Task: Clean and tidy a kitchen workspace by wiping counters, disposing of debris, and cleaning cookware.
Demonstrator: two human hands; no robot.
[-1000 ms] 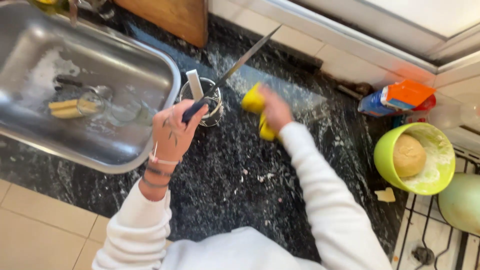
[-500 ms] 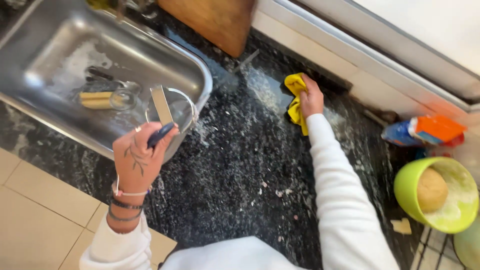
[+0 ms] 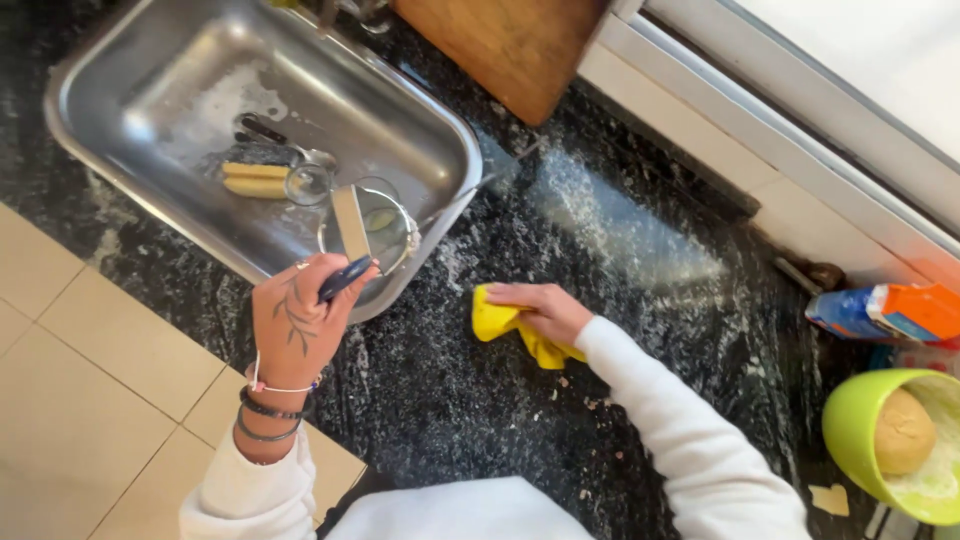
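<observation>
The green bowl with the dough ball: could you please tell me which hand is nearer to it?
Right. The right hand presses a yellow cloth mid-counter, well short of the green bowl. The left hand is farther away, at the sink.

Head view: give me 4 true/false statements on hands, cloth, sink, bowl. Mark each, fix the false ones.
1. The right hand presses a yellow cloth onto the dark speckled counter. True.
2. The left hand is empty. False: its fingers grip the dark handle of a flat scraper held over the sink's edge.
3. The green bowl holds a ball of dough. True.
4. The steel sink has nothing in it. False: utensils and a small glass lie inside.
</observation>
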